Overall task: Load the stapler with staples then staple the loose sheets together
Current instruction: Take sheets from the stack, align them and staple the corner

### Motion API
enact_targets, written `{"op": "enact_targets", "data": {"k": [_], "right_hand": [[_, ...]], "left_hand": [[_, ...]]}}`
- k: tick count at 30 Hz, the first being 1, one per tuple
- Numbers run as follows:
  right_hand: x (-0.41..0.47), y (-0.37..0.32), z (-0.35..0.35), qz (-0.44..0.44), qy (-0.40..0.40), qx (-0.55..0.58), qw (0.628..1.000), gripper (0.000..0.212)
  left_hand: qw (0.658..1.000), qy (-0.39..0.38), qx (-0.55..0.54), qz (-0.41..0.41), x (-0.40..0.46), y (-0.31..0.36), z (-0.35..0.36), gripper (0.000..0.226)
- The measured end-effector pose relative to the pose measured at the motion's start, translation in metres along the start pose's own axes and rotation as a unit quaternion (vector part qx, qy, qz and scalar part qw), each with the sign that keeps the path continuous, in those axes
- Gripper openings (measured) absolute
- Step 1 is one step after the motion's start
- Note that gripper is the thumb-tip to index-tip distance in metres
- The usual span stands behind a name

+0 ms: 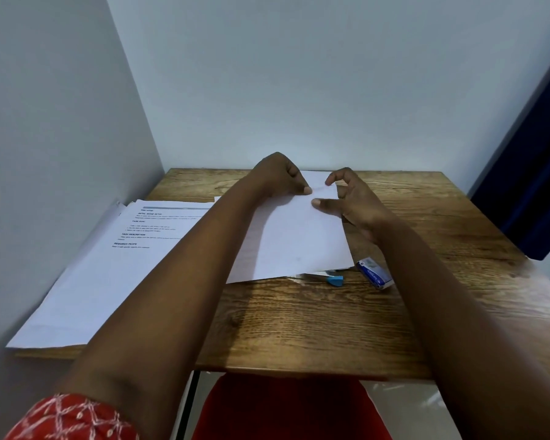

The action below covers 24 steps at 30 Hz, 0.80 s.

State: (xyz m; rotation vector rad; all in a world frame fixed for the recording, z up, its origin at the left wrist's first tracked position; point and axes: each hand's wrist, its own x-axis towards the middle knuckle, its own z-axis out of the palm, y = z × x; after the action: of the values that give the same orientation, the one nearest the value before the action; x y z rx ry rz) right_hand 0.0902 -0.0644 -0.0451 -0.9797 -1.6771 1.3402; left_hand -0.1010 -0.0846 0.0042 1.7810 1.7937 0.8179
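Observation:
A few blank white sheets (294, 239) lie stacked in the middle of the wooden table (299, 319). My left hand (281, 174) grips their far edge, thumb pressed on top and fingers curled. My right hand (351, 200) touches the far right part of the sheets with thumb and curled fingers spread above them. The stapler (332, 278), metal with a light-blue tip, peeks out from under the near edge of the sheets. A small blue-and-white staple box (374, 272) lies just right of it.
A larger pile of printed papers (108, 265) covers the table's left side and overhangs its left edge. Walls close in at the back and left. A dark blue panel (527, 173) stands at the right. Red fabric (286, 411) shows below the table's near edge.

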Motion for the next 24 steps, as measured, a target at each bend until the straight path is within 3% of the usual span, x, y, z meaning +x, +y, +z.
{"op": "enact_targets", "data": {"k": [5,10,24], "right_hand": [[0.007,-0.014,0.007,-0.083,0.069,-0.177,0.978,0.011],[0.013,-0.026,0.01,-0.12,0.065,-0.304,0.943,0.007],[0.017,-0.03,-0.012,-0.026,0.123,-0.324,0.938,0.017]], "left_hand": [[1.0,0.001,0.007,0.02,-0.005,0.004,-0.004,0.013],[0.999,0.016,-0.014,0.031,-0.009,0.003,-0.008,0.027],[0.999,0.011,-0.036,0.009,-0.016,-0.01,-0.017,0.04]]}}
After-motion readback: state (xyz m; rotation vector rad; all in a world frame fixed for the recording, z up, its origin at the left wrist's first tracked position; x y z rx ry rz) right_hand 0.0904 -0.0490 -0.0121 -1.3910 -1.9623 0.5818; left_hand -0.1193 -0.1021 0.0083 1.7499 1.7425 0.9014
